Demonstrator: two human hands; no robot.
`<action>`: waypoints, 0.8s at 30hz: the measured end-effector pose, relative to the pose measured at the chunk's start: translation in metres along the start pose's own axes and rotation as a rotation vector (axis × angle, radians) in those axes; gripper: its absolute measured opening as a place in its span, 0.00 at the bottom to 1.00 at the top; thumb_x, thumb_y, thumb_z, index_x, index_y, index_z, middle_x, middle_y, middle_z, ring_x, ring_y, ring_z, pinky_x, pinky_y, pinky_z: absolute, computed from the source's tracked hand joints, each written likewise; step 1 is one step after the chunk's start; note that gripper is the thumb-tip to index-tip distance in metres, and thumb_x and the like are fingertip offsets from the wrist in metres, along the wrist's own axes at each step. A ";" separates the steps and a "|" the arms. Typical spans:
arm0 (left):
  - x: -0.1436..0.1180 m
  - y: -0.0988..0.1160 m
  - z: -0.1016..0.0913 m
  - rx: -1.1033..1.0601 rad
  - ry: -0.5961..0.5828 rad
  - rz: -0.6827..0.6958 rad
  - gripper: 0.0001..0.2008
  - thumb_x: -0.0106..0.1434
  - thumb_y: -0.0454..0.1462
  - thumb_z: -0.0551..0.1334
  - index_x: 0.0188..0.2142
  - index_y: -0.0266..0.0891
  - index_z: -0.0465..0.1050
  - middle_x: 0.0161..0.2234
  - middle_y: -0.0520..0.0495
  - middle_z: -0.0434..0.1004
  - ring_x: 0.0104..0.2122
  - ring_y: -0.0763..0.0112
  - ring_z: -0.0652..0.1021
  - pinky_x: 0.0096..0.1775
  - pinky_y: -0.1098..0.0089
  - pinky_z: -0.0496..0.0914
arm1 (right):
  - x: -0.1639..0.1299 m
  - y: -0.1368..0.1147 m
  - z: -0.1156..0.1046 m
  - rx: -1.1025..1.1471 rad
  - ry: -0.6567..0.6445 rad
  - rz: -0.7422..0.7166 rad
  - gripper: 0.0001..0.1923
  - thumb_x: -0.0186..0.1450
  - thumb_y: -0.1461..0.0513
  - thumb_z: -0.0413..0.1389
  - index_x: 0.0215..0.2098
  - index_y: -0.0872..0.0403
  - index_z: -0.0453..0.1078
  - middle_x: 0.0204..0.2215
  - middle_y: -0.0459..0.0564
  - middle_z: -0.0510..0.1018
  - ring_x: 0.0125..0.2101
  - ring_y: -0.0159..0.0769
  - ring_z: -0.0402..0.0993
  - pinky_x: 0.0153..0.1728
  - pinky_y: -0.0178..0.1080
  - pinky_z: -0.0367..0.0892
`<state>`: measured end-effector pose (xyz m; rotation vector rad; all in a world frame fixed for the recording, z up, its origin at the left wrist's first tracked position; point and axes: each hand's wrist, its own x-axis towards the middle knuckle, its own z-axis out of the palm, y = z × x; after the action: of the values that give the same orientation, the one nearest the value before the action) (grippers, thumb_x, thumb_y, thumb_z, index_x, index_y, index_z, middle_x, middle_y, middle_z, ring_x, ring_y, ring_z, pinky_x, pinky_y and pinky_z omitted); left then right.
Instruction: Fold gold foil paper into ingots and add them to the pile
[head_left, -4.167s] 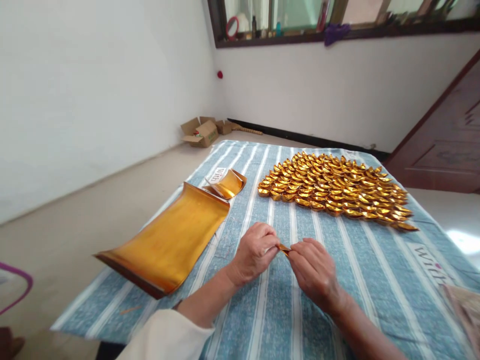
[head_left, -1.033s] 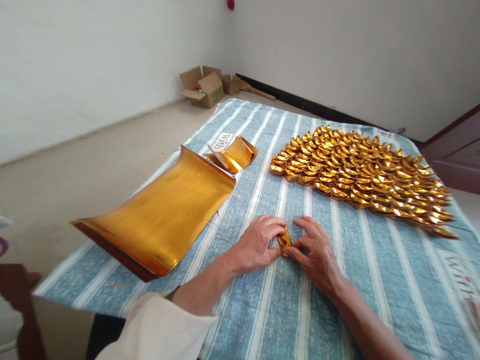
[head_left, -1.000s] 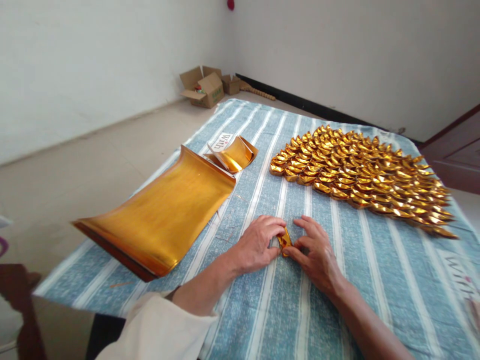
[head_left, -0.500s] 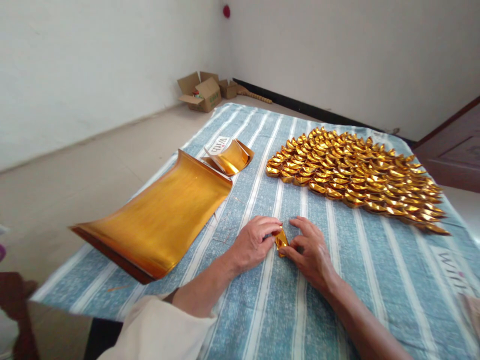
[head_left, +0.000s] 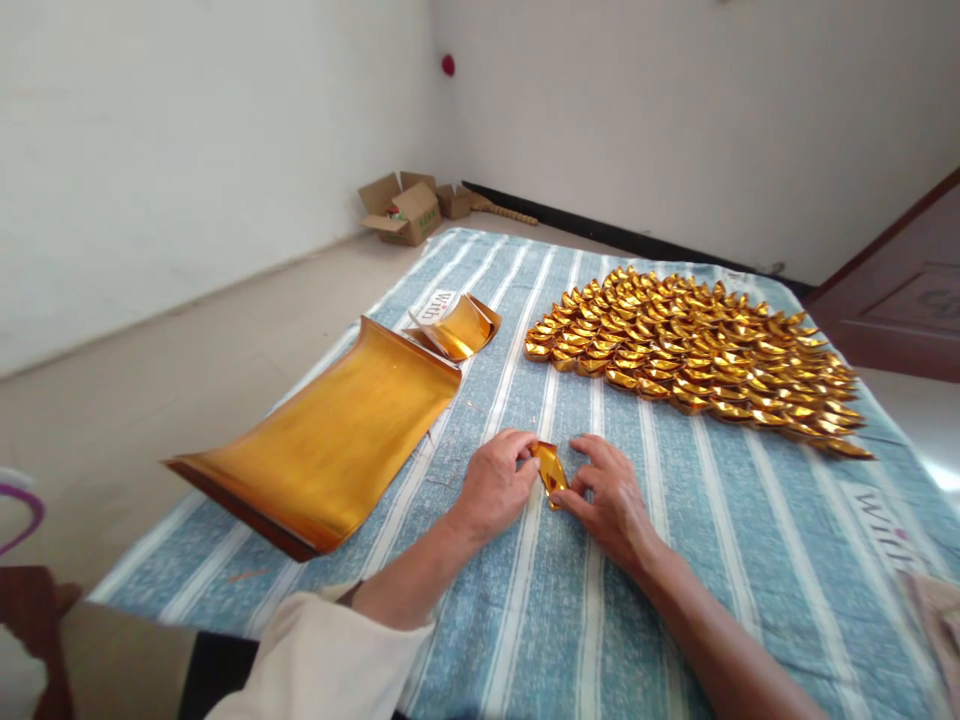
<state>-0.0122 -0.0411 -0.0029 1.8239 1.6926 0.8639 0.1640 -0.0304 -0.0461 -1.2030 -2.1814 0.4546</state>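
I see a shiny gold folded piece w/ orange glints. Cloth is blue-teal w/ white stripes, plus dark lettering on white patches. Big foil sheet stack: gold top, reddish-brown underside. Curled sheet: gold, white back. Pile of folded ingots all metallic gold. Boxes plain brown cardboard. Walls white, sleeve cream.

Shiny gold paper on soft cloth

The folded gold paper piece looks smooth and glossy; the striped blue cloth looks matt and woven.
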 end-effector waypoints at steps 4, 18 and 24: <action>0.002 0.007 -0.001 0.054 -0.044 -0.026 0.07 0.56 0.28 0.61 0.34 0.38 0.75 0.32 0.51 0.73 0.31 0.72 0.74 0.37 0.71 0.68 | 0.001 0.000 0.001 -0.009 0.002 -0.001 0.13 0.55 0.60 0.65 0.18 0.53 0.68 0.49 0.55 0.73 0.54 0.52 0.64 0.52 0.55 0.59; 0.007 0.002 0.004 0.165 -0.156 0.013 0.06 0.54 0.29 0.62 0.22 0.38 0.73 0.30 0.51 0.69 0.32 0.72 0.72 0.34 0.72 0.64 | 0.002 0.001 0.002 0.018 0.009 -0.009 0.12 0.58 0.59 0.62 0.20 0.52 0.70 0.49 0.55 0.73 0.52 0.49 0.65 0.52 0.54 0.59; 0.007 0.001 0.005 0.171 -0.157 0.024 0.06 0.55 0.30 0.62 0.22 0.38 0.73 0.30 0.51 0.69 0.32 0.72 0.73 0.34 0.72 0.64 | 0.001 0.004 -0.004 0.073 -0.014 -0.054 0.07 0.60 0.61 0.60 0.24 0.52 0.74 0.49 0.55 0.72 0.53 0.48 0.65 0.53 0.53 0.59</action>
<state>-0.0082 -0.0344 -0.0047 1.9720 1.6912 0.5833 0.1694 -0.0275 -0.0450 -1.1022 -2.1844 0.5174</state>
